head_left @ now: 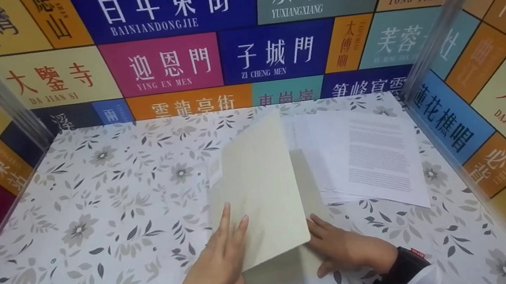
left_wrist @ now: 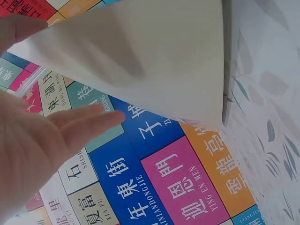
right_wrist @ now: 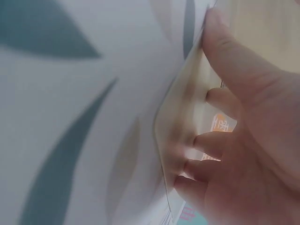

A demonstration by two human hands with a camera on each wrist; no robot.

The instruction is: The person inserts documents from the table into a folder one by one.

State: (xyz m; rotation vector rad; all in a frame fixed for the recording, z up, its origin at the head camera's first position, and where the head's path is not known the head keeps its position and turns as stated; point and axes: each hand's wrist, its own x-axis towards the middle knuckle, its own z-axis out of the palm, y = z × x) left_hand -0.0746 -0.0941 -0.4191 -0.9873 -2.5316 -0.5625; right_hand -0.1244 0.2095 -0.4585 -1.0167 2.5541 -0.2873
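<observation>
A cream card folder point(head_left: 265, 183) stands partly spread, its left cover tilted up from the table and its other cover lying low on the right. Against the outside of the raised cover rests my left hand point(head_left: 219, 260), fingers straight. In the left wrist view the thumb point(left_wrist: 23, 30) touches the edge of the folder point(left_wrist: 164, 56), while the other fingers stand apart from it. My right hand point(head_left: 341, 244) is at the lower right of the folder. Its fingertips and thumb press on the cream card point(right_wrist: 183, 112) in the right wrist view.
Loose white printed sheets point(head_left: 379, 161) lie overlapping on the table, right of the folder and partly hidden behind it. A floral cloth point(head_left: 99, 216) covers the table. Colourful panels with Chinese characters point(head_left: 161, 64) wall in the back and both sides.
</observation>
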